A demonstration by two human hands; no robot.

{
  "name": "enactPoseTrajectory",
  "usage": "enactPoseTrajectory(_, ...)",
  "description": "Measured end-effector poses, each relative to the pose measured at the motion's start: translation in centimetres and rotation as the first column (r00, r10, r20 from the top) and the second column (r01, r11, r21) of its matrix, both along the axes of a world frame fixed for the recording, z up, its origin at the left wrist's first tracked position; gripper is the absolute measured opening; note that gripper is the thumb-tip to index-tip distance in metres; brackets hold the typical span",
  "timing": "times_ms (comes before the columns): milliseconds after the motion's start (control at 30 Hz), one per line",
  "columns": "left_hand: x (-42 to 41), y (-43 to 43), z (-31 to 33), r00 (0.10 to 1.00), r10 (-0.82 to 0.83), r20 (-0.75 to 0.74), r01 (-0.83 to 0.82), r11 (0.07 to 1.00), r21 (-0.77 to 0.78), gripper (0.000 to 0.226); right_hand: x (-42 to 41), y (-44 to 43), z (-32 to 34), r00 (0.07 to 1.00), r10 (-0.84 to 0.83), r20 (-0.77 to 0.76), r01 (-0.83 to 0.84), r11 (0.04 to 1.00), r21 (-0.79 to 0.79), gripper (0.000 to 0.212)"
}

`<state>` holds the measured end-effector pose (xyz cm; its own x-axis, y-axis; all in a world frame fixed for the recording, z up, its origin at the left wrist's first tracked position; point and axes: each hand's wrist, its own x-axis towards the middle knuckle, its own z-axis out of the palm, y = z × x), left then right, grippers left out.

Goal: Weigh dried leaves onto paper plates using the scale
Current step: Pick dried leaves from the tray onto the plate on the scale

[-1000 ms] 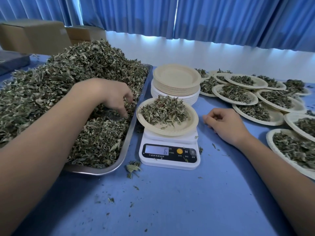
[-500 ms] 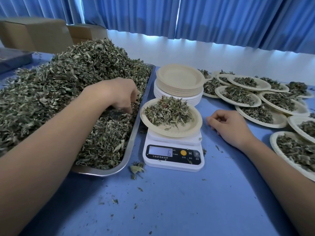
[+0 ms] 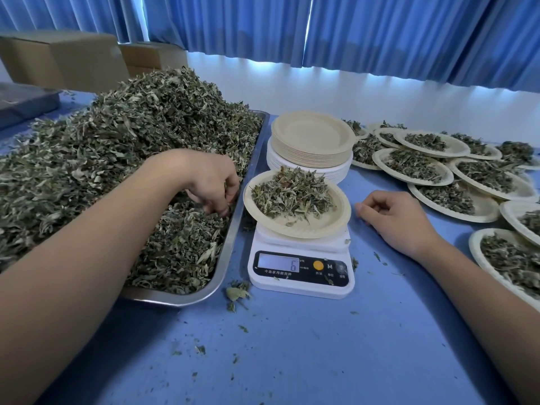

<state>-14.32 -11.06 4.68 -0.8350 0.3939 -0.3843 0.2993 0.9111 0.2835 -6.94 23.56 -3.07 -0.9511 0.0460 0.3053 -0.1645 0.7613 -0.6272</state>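
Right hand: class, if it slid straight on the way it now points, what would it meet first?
Likely the white scale, beneath the overhanging rim of the loaded paper plate. The right hand lies on the blue table pointing left; the gap between looks free.

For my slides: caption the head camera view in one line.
Left hand pinches dried leaves in the tray; a filled paper plate sits on the scale.

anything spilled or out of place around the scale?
Yes: a clump of dried leaves lies on the table between the tray's near corner and the scale, with crumbs scattered across the table in front. A few flakes sit on the scale's face. Nothing looks damaged.
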Motion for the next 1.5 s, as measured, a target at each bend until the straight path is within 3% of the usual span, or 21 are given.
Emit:
enactPoseTrajectory(100,-0.1,0.0,0.1,0.998,0.007,-0.057,-0.006,1.0,0.019,0.019,0.0,-0.1,0.0,1.0,-0.007,0.002,0.007,1.0,0.006,0.03)
enactPoseTrajectory(233,-0.2,0.0,0.1,0.994,-0.015,-0.105,0.019,0.999,0.035,0.008,0.0,-0.1,0.0,1.0,-0.011,0.006,0.011,1.0,0.008,0.03)
enactPoseTrajectory(533,0.4,0.0,0.5,0.999,-0.007,-0.052,0.01,0.998,0.062,0.01,0.1,-0.1,-0.1,1.0,-0.021,0.005,0.021,1.0,0.016,0.03)
enactPoseTrajectory(667,0.7,-0.4,2.0,0.987,0.036,-0.159,-0.02,0.995,0.1,0.008,0.1,-0.1,-0.1,1.0,-0.022,0.008,0.022,1.0,0.008,0.03)
enactPoseTrajectory(767,0.8,-1.1,3.6,0.966,0.122,-0.227,-0.066,0.968,0.242,0.006,0.2,-0.1,0.1,1.0,-0.024,0.004,0.024,0.999,0.024,0.03)
enactPoseTrajectory(867,1.1,-1.8,5.0,0.96,0.213,-0.181,-0.113,0.887,0.448,0.006,0.2,-0.2,0.1,1.0,-0.025,0.001,0.025,0.999,0.027,0.03)
enactPoseTrajectory(967,1.3,-2.0,5.5,0.961,0.24,-0.14,-0.129,0.831,0.541,0.009,0.2,-0.2,0.1,1.0,-0.021,0.003,0.021,1.0,0.02,0.029)
enactPoseTrajectory(1100,1.0,-2.0,5.3,0.963,0.22,-0.156,-0.129,0.883,0.451,0.008,0.2,-0.1,0.1,1.0,-0.03,0.006,0.03,0.999,-0.011,0.03)
enactPoseTrajectory(1267,0.8,-1.3,4.0,0.987,0.101,-0.127,-0.089,0.991,0.103,0.013,0.5,-0.2,0.0,1.0,-0.026,0.0,0.026,0.999,-0.043,0.03)
enactPoseTrajectory(1333,0.9,-0.5,3.7,0.974,0.08,-0.212,-0.05,0.989,0.142,0.004,0.7,-0.3,0.3,1.0,0.002,-0.001,-0.002,0.993,-0.122,0.032)
enactPoseTrajectory(1400,1.0,0.5,3.5,0.948,0.12,-0.296,-0.038,0.963,0.266,0.011,1.0,-0.6,0.6,0.999,0.037,-0.01,-0.039,0.979,-0.201,0.036)
enactPoseTrajectory(1500,1.3,2.0,2.8,0.957,0.118,-0.265,-0.033,0.951,0.306,0.024,1.5,-1.5,1.0,0.996,0.086,-0.016,-0.086,0.947,-0.311,0.042)
